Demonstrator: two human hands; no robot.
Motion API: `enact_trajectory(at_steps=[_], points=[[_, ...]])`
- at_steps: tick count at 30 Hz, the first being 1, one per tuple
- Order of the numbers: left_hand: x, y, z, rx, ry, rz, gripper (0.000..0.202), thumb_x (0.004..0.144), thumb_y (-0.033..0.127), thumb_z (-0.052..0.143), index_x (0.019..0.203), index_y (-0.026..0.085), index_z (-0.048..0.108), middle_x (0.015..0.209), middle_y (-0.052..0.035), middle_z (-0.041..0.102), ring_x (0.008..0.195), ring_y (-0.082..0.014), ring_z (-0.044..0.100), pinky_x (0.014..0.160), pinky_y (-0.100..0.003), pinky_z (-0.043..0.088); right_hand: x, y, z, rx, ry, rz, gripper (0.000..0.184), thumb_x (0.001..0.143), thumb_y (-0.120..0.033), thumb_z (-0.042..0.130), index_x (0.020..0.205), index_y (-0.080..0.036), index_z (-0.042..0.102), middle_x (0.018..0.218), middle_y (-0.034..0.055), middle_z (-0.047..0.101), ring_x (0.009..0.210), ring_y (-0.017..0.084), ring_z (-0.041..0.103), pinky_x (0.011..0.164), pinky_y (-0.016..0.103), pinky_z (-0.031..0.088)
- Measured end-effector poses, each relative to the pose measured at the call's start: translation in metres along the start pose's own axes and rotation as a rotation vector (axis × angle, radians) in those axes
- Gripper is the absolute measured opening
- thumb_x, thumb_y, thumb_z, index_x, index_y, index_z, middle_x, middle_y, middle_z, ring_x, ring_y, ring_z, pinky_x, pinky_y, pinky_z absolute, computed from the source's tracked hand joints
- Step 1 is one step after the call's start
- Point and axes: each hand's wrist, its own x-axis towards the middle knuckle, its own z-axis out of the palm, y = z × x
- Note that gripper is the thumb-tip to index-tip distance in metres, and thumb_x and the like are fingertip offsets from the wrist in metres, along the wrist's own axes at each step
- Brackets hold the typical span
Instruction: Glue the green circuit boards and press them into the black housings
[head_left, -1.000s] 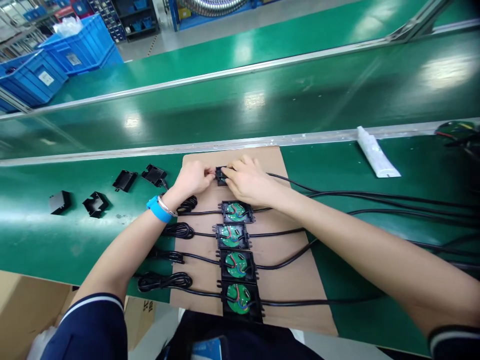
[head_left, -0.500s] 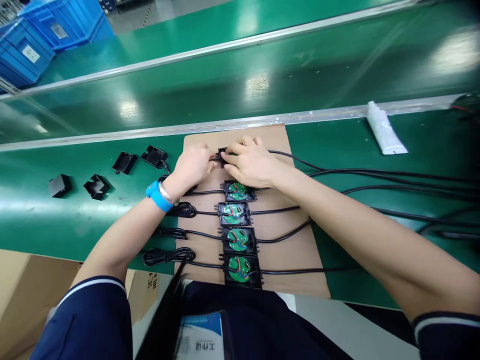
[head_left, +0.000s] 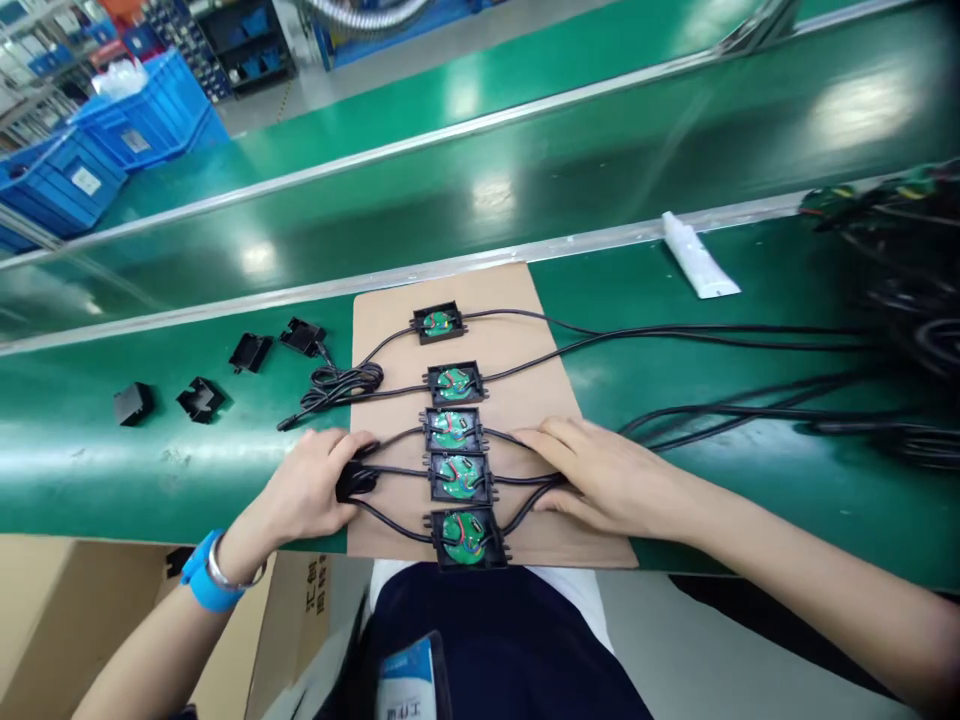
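Note:
Several open black boxes with green circuit boards lie in a column on a brown cardboard sheet, each with black cables running out left and right. My left hand is closed around the gathered coiled cables of the three nearest boxes, at the cardboard's left edge. My right hand lies on the cardboard's right side with its fingers closed over the bunched right-hand cables of those same boxes. The two farthest boxes lie untouched, with their cable bundle to the left.
Several loose black plastic covers lie on the green bench at left. A white tube rests by the metal rail at right. A tangle of cables fills the far right. Blue crates stand at back left; cardboard boxes sit below.
Both hands left the farthest box and came down to the three nearest boxes, gathering their cables on either side. The farthest box now lies open on the cardboard.

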Motion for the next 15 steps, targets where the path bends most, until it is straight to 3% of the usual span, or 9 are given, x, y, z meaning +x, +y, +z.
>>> enact_trajectory(at_steps=[3, 7, 11, 13, 15], points=[[0.010, -0.005, -0.015, 0.015, 0.156, -0.030, 0.062, 0.070, 0.017, 0.060, 0.130, 0.023, 0.046, 0.118, -0.0090, 0.065, 0.097, -0.0274, 0.065, 0.085, -0.040, 0.050, 0.009, 0.005, -0.029, 0.008, 0.018, 0.051, 0.052, 0.096, -0.045, 0.051, 0.136, -0.013, 0.046, 0.103, 0.0121, 0.058, 0.066, 0.018, 0.056, 0.057, 0.030, 0.045], [0.053, -0.040, -0.042, 0.039, 0.396, -0.169, 0.077, 0.076, 0.039, 0.065, 0.144, 0.017, 0.036, 0.119, -0.0131, 0.063, 0.103, -0.0310, 0.064, 0.087, -0.042, 0.053, 0.045, 0.035, -0.064, 0.023, 0.170, 0.202, 0.049, 0.092, -0.045, 0.058, 0.132, -0.018, 0.050, 0.110, 0.0116, 0.054, 0.084, 0.021, 0.058, 0.073, 0.032, 0.049], [0.106, -0.082, -0.050, 0.031, 0.309, -0.047, 0.059, 0.077, 0.049, 0.065, 0.127, 0.018, 0.056, 0.125, -0.0138, 0.060, 0.119, -0.0319, 0.057, 0.105, -0.045, 0.045, 0.086, 0.088, -0.069, 0.030, 0.113, 0.374, 0.042, 0.086, -0.042, 0.066, 0.118, -0.016, 0.060, 0.108, 0.0100, 0.052, 0.087, 0.020, 0.057, 0.079, 0.032, 0.048], [0.115, -0.095, -0.045, 0.041, 0.214, -0.050, 0.062, 0.072, 0.056, 0.070, 0.123, 0.022, 0.060, 0.135, -0.0141, 0.055, 0.127, -0.0353, 0.051, 0.109, -0.050, 0.040, 0.091, 0.106, -0.063, 0.024, 0.093, 0.362, 0.053, 0.077, -0.048, 0.075, 0.117, -0.017, 0.061, 0.114, 0.0117, 0.053, 0.092, 0.023, 0.057, 0.083, 0.035, 0.048], [0.110, -0.100, -0.038, 0.053, 0.122, -0.072, 0.080, 0.063, 0.060, 0.077, 0.131, 0.025, 0.054, 0.145, -0.0139, 0.049, 0.132, -0.0385, 0.047, 0.110, -0.054, 0.037, 0.083, 0.118, -0.056, -0.027, 0.066, 0.362, 0.071, 0.067, -0.052, 0.081, 0.125, -0.019, 0.059, 0.122, 0.0146, 0.053, 0.105, 0.031, 0.054, 0.090, 0.041, 0.045]])
